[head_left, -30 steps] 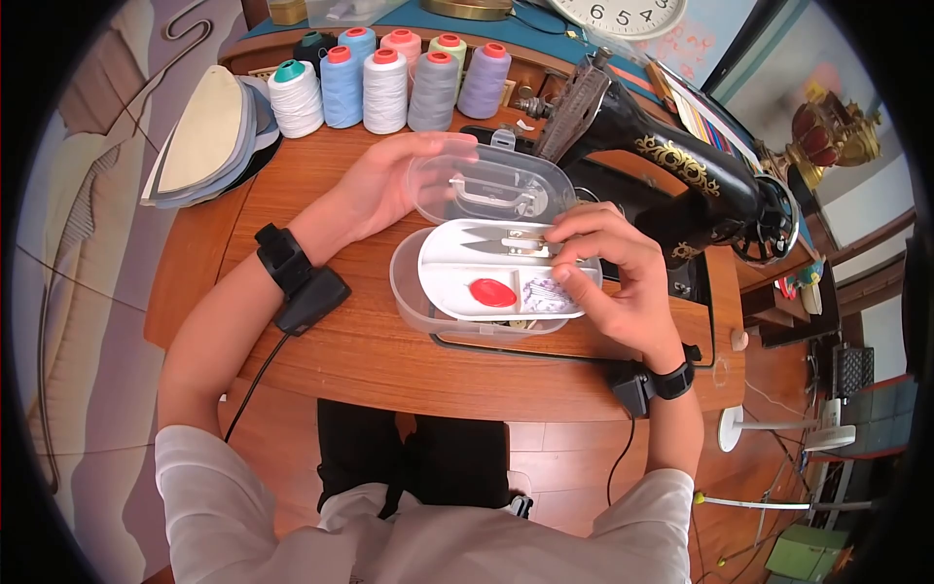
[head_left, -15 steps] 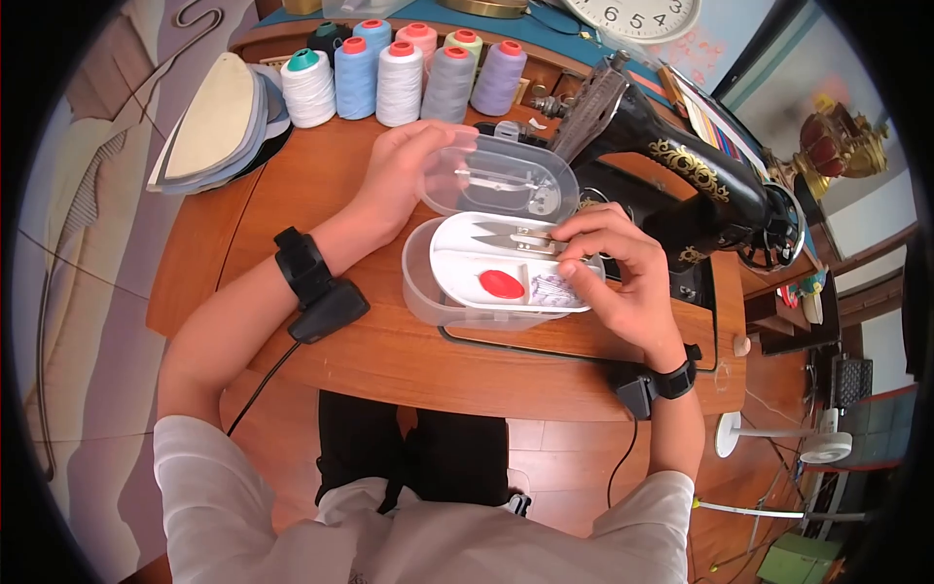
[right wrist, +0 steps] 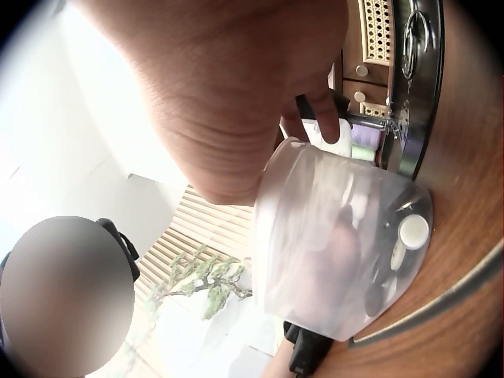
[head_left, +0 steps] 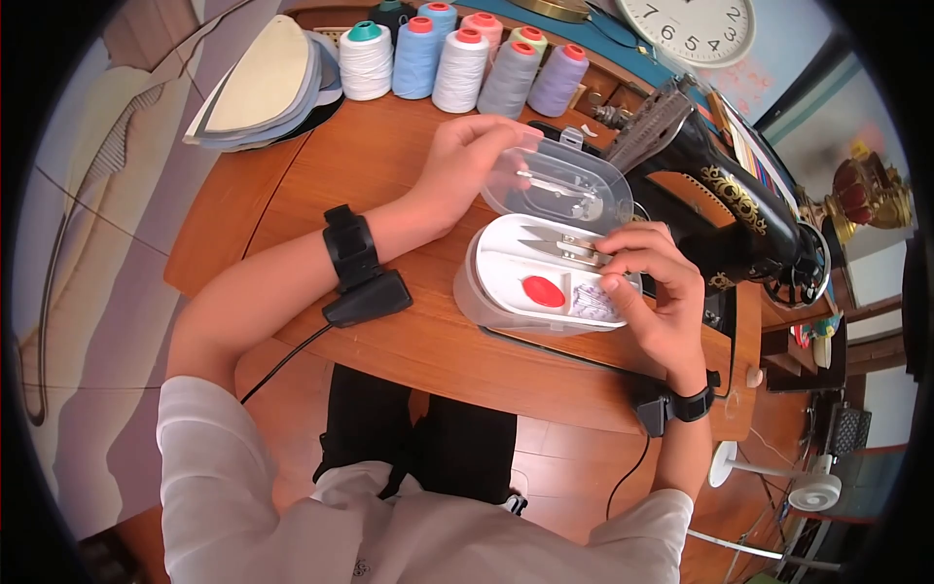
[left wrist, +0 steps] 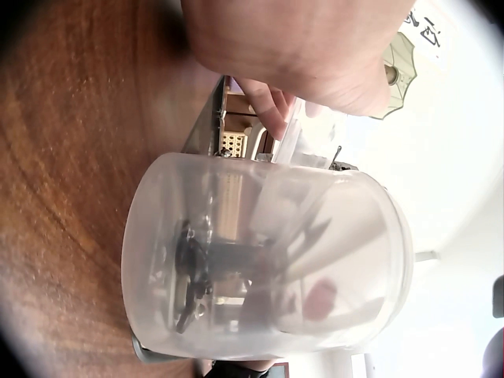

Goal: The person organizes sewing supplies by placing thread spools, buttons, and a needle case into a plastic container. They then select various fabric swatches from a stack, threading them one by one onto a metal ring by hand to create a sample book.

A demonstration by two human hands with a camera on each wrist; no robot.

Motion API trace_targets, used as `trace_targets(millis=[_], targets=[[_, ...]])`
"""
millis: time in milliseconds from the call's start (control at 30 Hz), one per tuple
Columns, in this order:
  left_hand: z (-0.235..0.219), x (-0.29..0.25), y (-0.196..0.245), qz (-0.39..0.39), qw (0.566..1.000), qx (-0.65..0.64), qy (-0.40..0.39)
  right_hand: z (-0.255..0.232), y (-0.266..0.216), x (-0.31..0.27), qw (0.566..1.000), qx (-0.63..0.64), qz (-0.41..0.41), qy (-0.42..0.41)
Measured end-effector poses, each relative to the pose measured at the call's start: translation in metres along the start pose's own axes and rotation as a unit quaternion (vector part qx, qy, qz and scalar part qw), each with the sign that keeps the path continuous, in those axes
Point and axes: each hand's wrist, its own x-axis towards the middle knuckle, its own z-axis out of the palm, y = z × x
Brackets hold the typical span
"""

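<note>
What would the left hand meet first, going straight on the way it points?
The raised clear lid: the left hand already seems to hold its edge, though depth beyond that is hard to judge.

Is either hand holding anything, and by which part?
Left hand: the clear lid, by its left end. Right hand: apparently the snips, by their handles.

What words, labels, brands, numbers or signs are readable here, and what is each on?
"7", "6", "5", "4", "3", "2": numerals on the round clock.
Red writing behind the clock: too blurred to read.
Black brush characters on the wall, left wrist view: not clear enough to read.
None readable on the plastic box, sewing machine or thread cones.
</note>
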Motion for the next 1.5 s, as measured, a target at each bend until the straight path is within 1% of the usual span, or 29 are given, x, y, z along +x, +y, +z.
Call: trace_targets(millis=[267, 367, 467, 533, 600, 967, 1033, 1067, 1133, 1200, 1333, 1400, 1433, 1467, 1500], targets=[[0.001, 0.000, 0.000, -0.001, 1.000, -0.003, -0.004, 0.002, -0.002, -0.001, 1.000, -0.011, 0.003, -0.005], [0.002, 0.000, 0.000, 0.011, 0.999, -0.032, 0.018, 0.002, -0.004, 0.000, 1.000, -0.017, 0.002, -0.006], [0.000, 0.001, -0.001, 0.012, 0.999, -0.029, 0.015, 0.002, -0.007, 0.000, 0.999, -0.031, -0.001, -0.008], [-0.002, 0.003, 0.000, 0.004, 1.000, 0.006, -0.011, 0.002, -0.008, 0.001, 0.999, -0.042, -0.004, -0.007], [-0.002, 0.002, -0.002, 0.005, 1.000, 0.005, -0.010, 0.002, -0.008, 0.000, 0.999, -0.041, -0.006, -0.025], [-0.002, 0.003, -0.002, 0.007, 1.000, 0.009, -0.005, 0.003, -0.005, 0.001, 0.998, -0.057, -0.019, -0.021], [-0.001, 0.003, -0.003, 0.014, 0.999, -0.031, 0.005, 0.003, -0.006, 0.001, 0.998, -0.055, -0.018, -0.019], [-0.001, 0.003, -0.003, 0.014, 0.999, -0.032, 0.005, 0.003, -0.005, 0.001, 0.998, -0.059, -0.022, -0.019], [-0.003, 0.002, -0.001, 0.010, 1.000, 0.008, -0.011, 0.002, -0.004, 0.001, 0.997, -0.064, -0.026, -0.021], [-0.002, 0.002, 0.000, 0.007, 1.000, 0.010, -0.007, 0.001, -0.002, 0.000, 0.998, -0.052, -0.040, -0.004], [-0.002, 0.003, 0.000, -0.003, 1.000, 0.011, -0.006, 0.000, -0.007, 0.001, 0.997, -0.047, -0.053, -0.007], [-0.002, 0.003, -0.001, -0.005, 1.000, 0.009, -0.010, 0.001, -0.019, 0.006, 0.990, -0.076, -0.104, -0.053], [-0.002, 0.003, -0.001, -0.007, 1.000, 0.009, -0.012, 0.003, -0.016, 0.005, 0.988, -0.084, -0.102, -0.085], [-0.002, 0.003, -0.001, -0.006, 1.000, 0.008, -0.013, 0.005, -0.016, 0.004, 0.988, -0.085, -0.102, -0.085], [-0.002, 0.003, -0.001, -0.005, 1.000, 0.007, -0.014, 0.009, -0.017, 0.004, 0.985, -0.094, -0.106, -0.102]])
